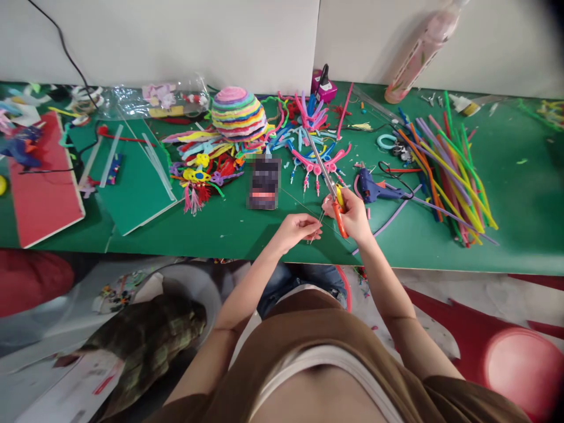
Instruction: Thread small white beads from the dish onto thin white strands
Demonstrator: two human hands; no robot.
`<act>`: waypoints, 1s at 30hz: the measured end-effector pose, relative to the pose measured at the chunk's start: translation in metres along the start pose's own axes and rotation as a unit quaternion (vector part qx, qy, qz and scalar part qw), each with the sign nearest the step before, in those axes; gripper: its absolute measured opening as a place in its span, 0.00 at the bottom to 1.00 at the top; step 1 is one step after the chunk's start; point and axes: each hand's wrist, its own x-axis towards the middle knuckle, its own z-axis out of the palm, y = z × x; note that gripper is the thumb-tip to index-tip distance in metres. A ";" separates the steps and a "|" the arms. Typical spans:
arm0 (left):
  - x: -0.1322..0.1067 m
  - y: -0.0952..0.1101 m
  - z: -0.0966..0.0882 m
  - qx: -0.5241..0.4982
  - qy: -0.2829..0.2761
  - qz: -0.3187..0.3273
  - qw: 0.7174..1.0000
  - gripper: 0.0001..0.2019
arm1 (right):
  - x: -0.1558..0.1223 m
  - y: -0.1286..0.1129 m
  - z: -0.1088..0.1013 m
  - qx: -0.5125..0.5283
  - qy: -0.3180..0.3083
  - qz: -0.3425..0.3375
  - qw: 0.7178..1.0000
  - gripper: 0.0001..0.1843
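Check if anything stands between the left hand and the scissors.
Partly: thin strands pinched in the left hand reach across the gap toward the orange handles of the scissors, which the right hand holds. A small pinkish shape also shows beside the handles; I can't tell what it is.

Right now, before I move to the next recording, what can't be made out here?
All in the head view:
- Dark rectangular item: face obscured by pixelation.
- Scissors: handles partly covered by the right hand.
- Thin strands at the left hand: too fine to identify.
- Bottle: top cut off by the upper edge.
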 end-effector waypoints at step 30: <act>-0.019 0.006 -0.010 -0.158 -0.026 0.158 0.974 0.16 | -0.011 0.019 -0.046 -0.077 -0.095 -0.104 0.987 0.39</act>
